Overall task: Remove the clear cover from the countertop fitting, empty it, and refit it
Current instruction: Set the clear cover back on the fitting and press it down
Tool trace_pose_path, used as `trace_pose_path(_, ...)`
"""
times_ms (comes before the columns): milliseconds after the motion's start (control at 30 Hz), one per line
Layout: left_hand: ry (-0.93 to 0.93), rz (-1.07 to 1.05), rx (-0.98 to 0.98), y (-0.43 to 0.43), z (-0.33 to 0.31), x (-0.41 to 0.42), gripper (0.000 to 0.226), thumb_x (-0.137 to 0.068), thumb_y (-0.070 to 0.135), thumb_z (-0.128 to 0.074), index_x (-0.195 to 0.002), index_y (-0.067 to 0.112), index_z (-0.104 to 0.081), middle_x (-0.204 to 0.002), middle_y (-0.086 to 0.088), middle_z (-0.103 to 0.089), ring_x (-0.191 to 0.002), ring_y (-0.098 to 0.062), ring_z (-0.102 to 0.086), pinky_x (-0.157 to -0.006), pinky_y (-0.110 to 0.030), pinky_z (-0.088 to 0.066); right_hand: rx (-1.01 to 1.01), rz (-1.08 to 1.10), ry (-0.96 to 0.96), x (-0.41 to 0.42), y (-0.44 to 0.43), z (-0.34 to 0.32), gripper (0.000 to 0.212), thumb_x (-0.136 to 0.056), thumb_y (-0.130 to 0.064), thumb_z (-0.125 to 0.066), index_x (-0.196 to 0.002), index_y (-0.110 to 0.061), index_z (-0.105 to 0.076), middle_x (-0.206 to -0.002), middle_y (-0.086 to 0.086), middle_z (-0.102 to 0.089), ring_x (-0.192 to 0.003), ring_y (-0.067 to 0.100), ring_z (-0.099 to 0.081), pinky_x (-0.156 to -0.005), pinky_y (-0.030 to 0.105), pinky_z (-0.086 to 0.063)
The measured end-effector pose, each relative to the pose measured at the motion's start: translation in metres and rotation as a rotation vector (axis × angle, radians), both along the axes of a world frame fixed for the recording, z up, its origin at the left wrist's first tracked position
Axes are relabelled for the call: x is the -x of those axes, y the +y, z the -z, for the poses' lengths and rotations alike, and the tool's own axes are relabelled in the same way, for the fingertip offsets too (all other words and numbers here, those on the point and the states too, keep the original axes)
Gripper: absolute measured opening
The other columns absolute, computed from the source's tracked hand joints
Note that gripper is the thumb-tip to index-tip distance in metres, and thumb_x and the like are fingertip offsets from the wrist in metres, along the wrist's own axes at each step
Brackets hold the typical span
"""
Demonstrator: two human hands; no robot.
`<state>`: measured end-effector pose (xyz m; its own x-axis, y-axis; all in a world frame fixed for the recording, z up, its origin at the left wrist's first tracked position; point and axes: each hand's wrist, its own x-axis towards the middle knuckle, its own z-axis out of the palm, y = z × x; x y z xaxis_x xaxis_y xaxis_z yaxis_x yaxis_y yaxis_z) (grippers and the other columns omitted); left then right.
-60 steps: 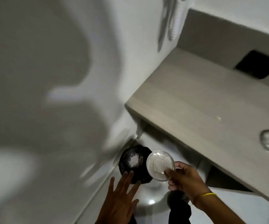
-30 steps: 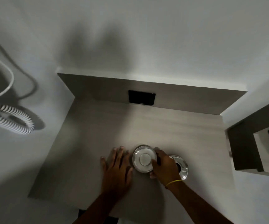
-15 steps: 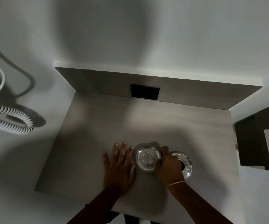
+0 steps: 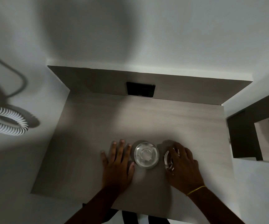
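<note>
The clear round cover (image 4: 146,155) lies on the grey wood-grain countertop (image 4: 114,120), free of both hands. Left of it my left hand (image 4: 117,165) rests flat on the counter with its fingers spread, the thumb tip close to the cover's rim. Just right of the cover my right hand (image 4: 183,165) lies over the chrome ring of the countertop fitting (image 4: 167,160), hiding most of it. Only the ring's left edge shows under the fingers. A yellow band circles the right wrist.
A black socket plate (image 4: 140,89) sits in the upstand at the back of the counter. A white coiled cord (image 4: 6,125) hangs on the left wall. A dark-framed opening (image 4: 256,135) is at the right. The counter's front edge is just below my forearms.
My right hand has let go of the clear cover, left it on the counter, and moved right onto the chrome fitting. The left hand stayed flat beside the cover.
</note>
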<state>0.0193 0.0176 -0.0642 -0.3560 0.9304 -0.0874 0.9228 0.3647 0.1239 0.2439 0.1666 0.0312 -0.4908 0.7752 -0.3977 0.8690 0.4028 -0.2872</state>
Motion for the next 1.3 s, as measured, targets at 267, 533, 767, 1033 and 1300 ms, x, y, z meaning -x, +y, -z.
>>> trace_pose_path(267, -0.003, 0.0, -0.017, 0.001, 0.0, 0.0, 0.078, -0.099, 0.049, -0.052, -0.171, 0.024, -0.035, -0.183, -0.009, -0.024, -0.169, -0.039, -0.017, -0.124, -0.078, -0.017, 0.001, -0.006, -0.083, 0.006, 0.004, 0.005, 0.091, -0.068, -0.051, -0.072, -0.151, -0.033, -0.04, -0.153, 0.002, -0.035, -0.138, 0.031, -0.04, -0.097, 0.052, -0.057)
trace_pose_path(533, -0.025, 0.0, -0.02, 0.0, -0.001, 0.001, 0.077, -0.1, 0.05, -0.05, -0.171, 0.022, -0.036, -0.183, -0.01, -0.023, -0.169, -0.039, -0.016, -0.125, -0.078, -0.016, 0.007, 0.035, -0.095, 0.008, 0.004, -0.003, 0.1, -0.06, -0.064, -0.07, -0.151, -0.034, -0.039, -0.146, 0.003, -0.04, -0.132, 0.033, -0.046, -0.093, 0.055, -0.059)
trace_pose_path(767, -0.026, 0.006, 0.003, 0.001, -0.001, 0.001, 0.078, -0.101, 0.053, -0.05, -0.171, 0.022, -0.036, -0.183, -0.011, -0.02, -0.169, -0.04, -0.013, -0.125, -0.08, -0.015, -0.073, 0.001, 0.07, 0.047, -0.008, -0.023, 0.093, -0.059, -0.064, -0.06, -0.144, -0.03, -0.045, -0.137, 0.003, -0.044, -0.123, 0.033, -0.049, -0.082, 0.053, -0.062)
trace_pose_path(1033, -0.027, 0.013, 0.014, 0.002, 0.001, 0.002, 0.078, -0.103, 0.054, -0.045, -0.172, 0.023, -0.031, -0.183, -0.013, -0.02, -0.168, -0.043, -0.015, -0.123, -0.082, -0.017, 0.01, -0.13, 0.0, 0.101, -0.02, -0.012, 0.09, -0.063, -0.059, -0.064, -0.146, -0.03, -0.041, -0.143, 0.004, -0.039, -0.131, 0.033, -0.043, -0.094, 0.057, -0.054)
trace_pose_path(1300, -0.022, 0.026, 0.002, 0.0, 0.003, 0.002, 0.078, -0.105, 0.056, -0.043, -0.173, 0.023, -0.024, -0.184, -0.012, -0.016, -0.169, -0.042, -0.011, -0.124, -0.081, -0.014, 0.014, -0.139, -0.035, 0.103, -0.024, -0.004, 0.091, -0.062, -0.055, -0.067, -0.146, -0.031, -0.042, -0.145, 0.004, -0.037, -0.133, 0.033, -0.041, -0.097, 0.056, -0.052)
